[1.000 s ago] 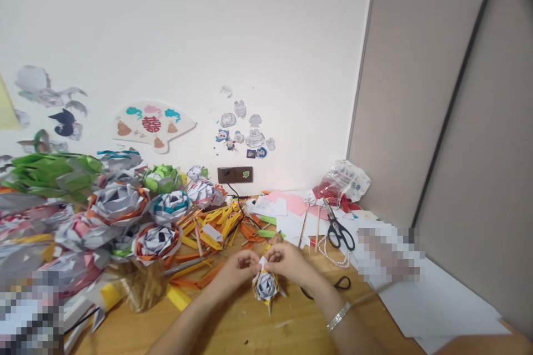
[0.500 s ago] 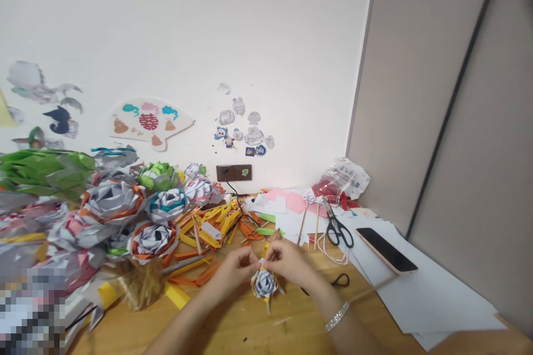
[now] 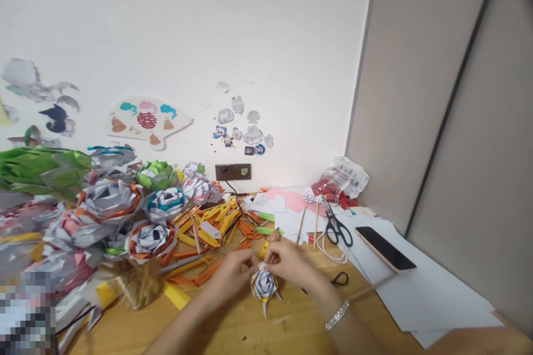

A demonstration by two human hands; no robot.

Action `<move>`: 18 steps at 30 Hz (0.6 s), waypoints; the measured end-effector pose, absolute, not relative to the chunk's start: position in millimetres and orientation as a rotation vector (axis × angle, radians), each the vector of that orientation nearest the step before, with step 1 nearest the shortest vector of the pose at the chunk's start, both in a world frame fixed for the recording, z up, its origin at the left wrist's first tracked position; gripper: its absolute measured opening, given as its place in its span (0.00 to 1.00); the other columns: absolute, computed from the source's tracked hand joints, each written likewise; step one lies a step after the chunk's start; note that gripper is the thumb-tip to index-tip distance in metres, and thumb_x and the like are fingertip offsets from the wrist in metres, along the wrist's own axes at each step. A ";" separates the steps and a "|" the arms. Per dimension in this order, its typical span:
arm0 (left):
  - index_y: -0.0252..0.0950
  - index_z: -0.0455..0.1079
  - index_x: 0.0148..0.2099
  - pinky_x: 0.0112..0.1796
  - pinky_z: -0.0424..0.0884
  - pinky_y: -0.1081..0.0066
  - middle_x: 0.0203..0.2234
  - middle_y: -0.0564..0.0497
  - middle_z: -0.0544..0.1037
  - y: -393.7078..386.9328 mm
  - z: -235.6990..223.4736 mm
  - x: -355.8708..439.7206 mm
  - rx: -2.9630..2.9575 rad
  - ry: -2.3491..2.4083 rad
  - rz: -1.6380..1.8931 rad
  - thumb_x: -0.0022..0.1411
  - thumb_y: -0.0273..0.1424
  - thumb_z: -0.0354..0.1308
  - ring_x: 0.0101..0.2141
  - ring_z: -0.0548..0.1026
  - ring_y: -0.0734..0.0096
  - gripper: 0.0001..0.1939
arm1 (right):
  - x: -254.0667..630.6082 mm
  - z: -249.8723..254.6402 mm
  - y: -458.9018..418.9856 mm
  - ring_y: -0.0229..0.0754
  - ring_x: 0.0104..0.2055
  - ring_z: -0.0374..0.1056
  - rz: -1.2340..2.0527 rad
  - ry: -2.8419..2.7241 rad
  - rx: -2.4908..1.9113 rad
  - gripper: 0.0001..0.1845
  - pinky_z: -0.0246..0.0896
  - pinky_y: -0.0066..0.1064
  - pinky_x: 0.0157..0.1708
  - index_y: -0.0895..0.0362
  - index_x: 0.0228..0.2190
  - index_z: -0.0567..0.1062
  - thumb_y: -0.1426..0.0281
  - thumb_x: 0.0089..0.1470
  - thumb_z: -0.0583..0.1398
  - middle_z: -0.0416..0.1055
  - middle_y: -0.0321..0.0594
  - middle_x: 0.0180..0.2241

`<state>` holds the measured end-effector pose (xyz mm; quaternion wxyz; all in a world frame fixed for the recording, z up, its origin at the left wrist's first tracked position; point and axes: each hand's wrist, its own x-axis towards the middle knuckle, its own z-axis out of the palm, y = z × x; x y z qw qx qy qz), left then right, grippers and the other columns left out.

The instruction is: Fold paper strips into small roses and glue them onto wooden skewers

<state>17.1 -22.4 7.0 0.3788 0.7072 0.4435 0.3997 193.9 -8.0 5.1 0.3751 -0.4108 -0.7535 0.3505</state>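
Note:
A small folded paper flower [image 3: 264, 283], white with yellow edging, is held just above the wooden table [image 3: 225, 327]. My left hand [image 3: 235, 269] pinches its upper left edge, with thumb and fingertips close together. From the other side, my right hand [image 3: 287, 260] has its fingertips closed on the flower's upper right edge. White pointed paper tips stick out at the flower's lower side. Part of its far edge is hidden behind my fingers. Just beyond my hands lies a yellow paper piece [image 3: 263, 249].
Large paper flowers [image 3: 110, 199] pile up on the left. Orange and yellow paper strips [image 3: 225, 222] lie behind my hands. On the right are scissors [image 3: 336, 228], a bead string [image 3: 333, 255], a phone [image 3: 385, 248] and white paper sheets [image 3: 433, 299]. A cabinet [image 3: 425, 94] borders the right side.
My fingertips have shifted slightly apart along the flower's upper edge. The flower has turned a little, and its lower paper tips now show more clearly.

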 end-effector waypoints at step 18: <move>0.36 0.62 0.52 0.53 0.58 0.60 0.50 0.41 0.70 -23.5 -2.1 23.3 1.876 1.095 1.325 0.46 0.28 0.63 0.51 0.66 0.54 0.29 | 165.5 -9.2 6.3 0.39 0.24 0.66 1.081 -1.388 -0.897 0.12 0.61 0.28 0.25 0.58 0.26 0.71 0.62 0.41 0.60 0.69 0.36 0.21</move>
